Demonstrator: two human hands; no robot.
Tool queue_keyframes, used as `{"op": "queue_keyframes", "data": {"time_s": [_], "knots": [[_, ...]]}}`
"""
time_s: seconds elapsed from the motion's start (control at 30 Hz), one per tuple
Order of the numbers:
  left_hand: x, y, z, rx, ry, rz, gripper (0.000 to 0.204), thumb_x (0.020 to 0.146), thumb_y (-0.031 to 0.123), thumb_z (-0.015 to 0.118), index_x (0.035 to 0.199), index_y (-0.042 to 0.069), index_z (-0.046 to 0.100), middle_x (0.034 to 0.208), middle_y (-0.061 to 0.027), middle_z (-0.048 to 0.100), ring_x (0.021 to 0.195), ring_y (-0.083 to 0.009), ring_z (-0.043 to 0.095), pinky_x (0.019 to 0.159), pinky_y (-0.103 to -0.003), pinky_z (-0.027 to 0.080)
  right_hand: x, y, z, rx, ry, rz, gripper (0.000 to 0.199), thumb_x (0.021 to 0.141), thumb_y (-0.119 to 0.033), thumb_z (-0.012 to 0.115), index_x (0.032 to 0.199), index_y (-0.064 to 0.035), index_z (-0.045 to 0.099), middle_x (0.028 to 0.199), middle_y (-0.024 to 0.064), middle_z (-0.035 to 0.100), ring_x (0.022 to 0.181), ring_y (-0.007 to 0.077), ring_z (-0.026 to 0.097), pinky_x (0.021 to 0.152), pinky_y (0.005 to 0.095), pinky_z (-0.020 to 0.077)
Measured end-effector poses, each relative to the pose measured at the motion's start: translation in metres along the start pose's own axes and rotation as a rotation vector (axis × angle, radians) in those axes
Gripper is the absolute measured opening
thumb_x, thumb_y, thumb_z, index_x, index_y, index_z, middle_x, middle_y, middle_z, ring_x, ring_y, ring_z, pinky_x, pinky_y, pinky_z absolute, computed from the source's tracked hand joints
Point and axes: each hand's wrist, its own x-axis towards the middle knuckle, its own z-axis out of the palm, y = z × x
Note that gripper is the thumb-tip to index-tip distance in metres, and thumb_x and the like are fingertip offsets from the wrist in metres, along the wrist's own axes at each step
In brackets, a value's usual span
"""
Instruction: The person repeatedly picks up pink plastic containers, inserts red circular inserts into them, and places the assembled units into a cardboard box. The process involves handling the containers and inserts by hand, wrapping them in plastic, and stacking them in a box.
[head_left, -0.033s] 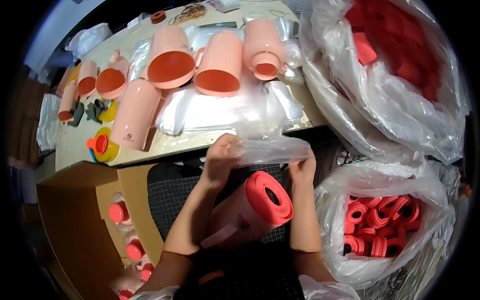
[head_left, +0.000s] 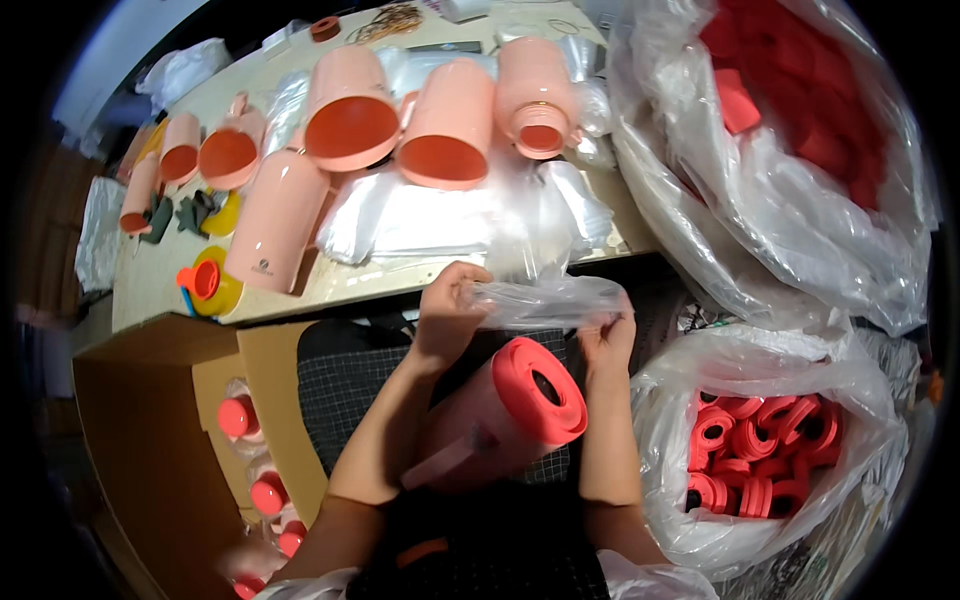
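bright overhead light | glare on plastic bags (head_left: 760,200) | fisheye-bent, dark rim

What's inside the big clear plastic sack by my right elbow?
The clear plastic sack holds a heap of red ring-shaped plastic caps. Only the top layer shows; anything deeper is covered by them and the crumpled plastic.

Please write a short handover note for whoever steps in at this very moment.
Left hand: pinching one end of a clear plastic bag.
Right hand: pinching the bag's other end, held just above the lap.
Pink jug with red lid lies on the lap between the forearms, not yet bagged.
Table: several lidless pink jug bodies and a pile of flat clear bags.
Sack of red lids at right; bagged jugs in the cardboard box at left.
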Motion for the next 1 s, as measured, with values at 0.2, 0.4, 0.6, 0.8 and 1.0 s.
{"op": "queue_keyframes", "data": {"time_s": [0.2, 0.4, 0.6, 0.8, 1.0], "knots": [[-0.041, 0.03, -0.035, -0.178, -0.102, -0.148, 0.028, 0.087, 0.011, 0.068, 0.112, 0.003, 0.058, 0.095, -0.0069, 0.059, 0.088, -0.016, 0.054, 0.075, -0.032, 0.047, -0.117, 0.057, -0.003, -1.078, -0.123, -0.742, 0.033, 0.103, -0.033, 0.048, 0.093, -0.0023, 0.056, 0.086, 0.0047, 0.053, 0.08, 0.0156, 0.054, 0.075, 0.0305, 0.0466], [-0.186, 0.083, -0.09, 0.772, 0.174, 0.084, 0.054, 0.083, 0.022, 0.072, 0.129, 0.003, 0.052, 0.108, -0.0178, 0.058, 0.099, -0.0404, 0.06, 0.086, -0.046, 0.052, -0.196, 0.086, -0.048, -1.466, -0.737, -0.458, 0.052, 0.098, -0.032, 0.057, 0.131, 0.0067, 0.051, 0.127, 0.0257, 0.053, 0.12, 0.0434, 0.051, 0.106, 0.0468, 0.0377], [-0.277, 0.066, -0.116, 0.931, 0.454, -0.061, 0.037, 0.083, 0.014, 0.067, 0.118, 0.006, 0.059, 0.094, -0.0175, 0.058, 0.083, -0.039, 0.062, 0.069, -0.044, 0.053, -0.224, 0.144, 0.024, -1.159, -1.045, 0.542, 0.056, 0.077, -0.01, 0.085, 0.124, -0.0005, 0.055, 0.124, 0.0159, 0.061, 0.108, 0.0205, 0.062, 0.093, 0.0348, 0.0507], [-0.374, 0.116, -0.226, 1.312, 1.009, -0.052, 0.02, 0.091, 0.02, 0.061, 0.096, 0.0, 0.061, 0.086, -0.0156, 0.062, 0.074, -0.0331, 0.061, 0.069, -0.043, 0.05, -0.282, 0.192, 0.166, -0.988, -1.732, 0.495, 0.059, 0.082, -0.006, 0.078, 0.135, -0.0003, 0.054, 0.119, 0.0141, 0.065, 0.1, 0.0223, 0.066, 0.089, 0.0346, 0.0539], [-0.542, 0.002, -0.336, 0.388, 1.4, -0.626, 0.026, 0.104, 0.024, 0.05, 0.094, 0.004, 0.064, 0.076, -0.0049, 0.061, 0.072, -0.0157, 0.059, 0.066, -0.033, 0.048, -0.302, 0.215, 0.142, -0.983, -1.771, 0.605, 0.052, 0.085, 0.001, 0.072, 0.134, -0.0006, 0.056, 0.114, 0.0124, 0.067, 0.099, 0.0188, 0.066, 0.087, 0.0321, 0.0541]]}}
